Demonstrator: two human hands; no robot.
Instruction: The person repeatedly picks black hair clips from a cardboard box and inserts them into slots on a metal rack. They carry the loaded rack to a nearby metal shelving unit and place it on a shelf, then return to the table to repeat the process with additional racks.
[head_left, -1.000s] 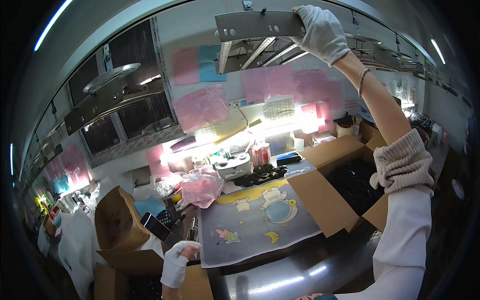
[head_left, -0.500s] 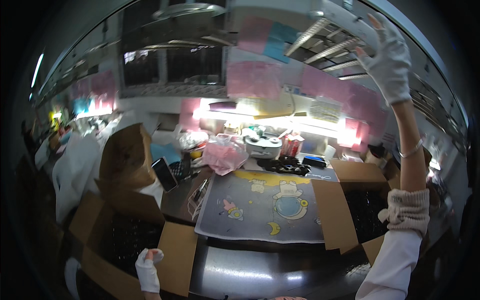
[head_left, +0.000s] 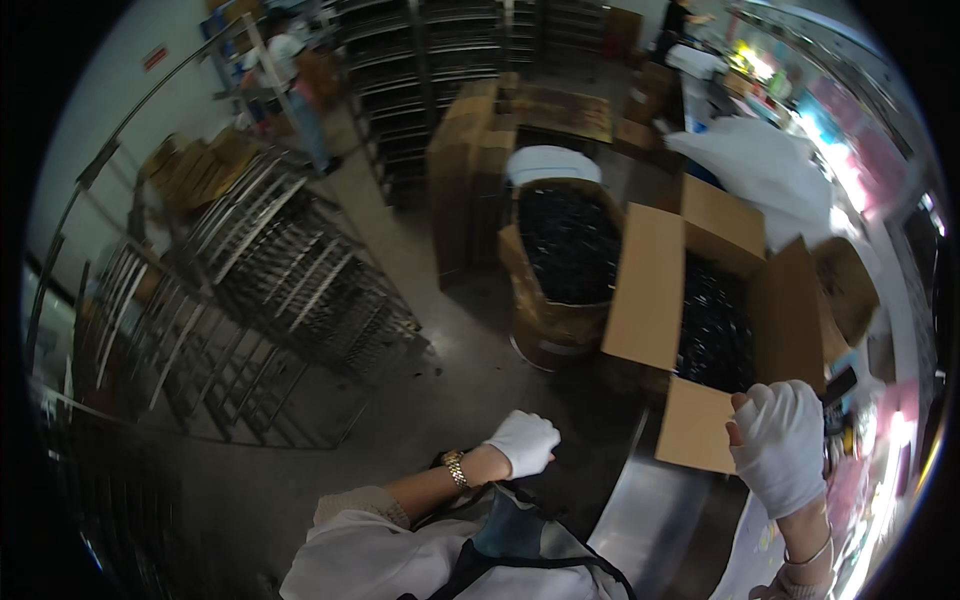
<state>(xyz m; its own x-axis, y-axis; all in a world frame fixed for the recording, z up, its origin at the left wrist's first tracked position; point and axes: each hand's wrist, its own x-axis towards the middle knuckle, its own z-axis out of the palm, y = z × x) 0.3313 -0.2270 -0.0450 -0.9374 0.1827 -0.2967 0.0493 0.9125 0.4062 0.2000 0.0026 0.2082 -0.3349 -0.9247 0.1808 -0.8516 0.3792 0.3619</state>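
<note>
My left hand [head_left: 522, 444], in a white glove with bare fingertips, is close in front of my body with its fingers curled in. A gold watch is on that wrist. My right hand [head_left: 780, 446], gloved alike, is raised at the right with its fingers closed; what either hand holds, if anything, is hidden. The right hand is nearest to an open cardboard box [head_left: 645, 290] and partly overlaps its front flap. Inside the box lie many shiny black pieces [head_left: 712, 325], too small to name. Whether the right hand touches the flap, I cannot tell.
Left of the box stands a round bin [head_left: 555, 345] lined with brown paper and full of black pieces [head_left: 570, 245]. Metal racks [head_left: 290, 260] fill the left. Tall cardboard [head_left: 465, 190] leans behind, a metal worktop [head_left: 655, 500] is in front, and a person [head_left: 290, 80] is farther back.
My view has swung left from the lit workbench towards the racks and bin. My right hand has come down from high up, its fingers now closed instead of spread.
</note>
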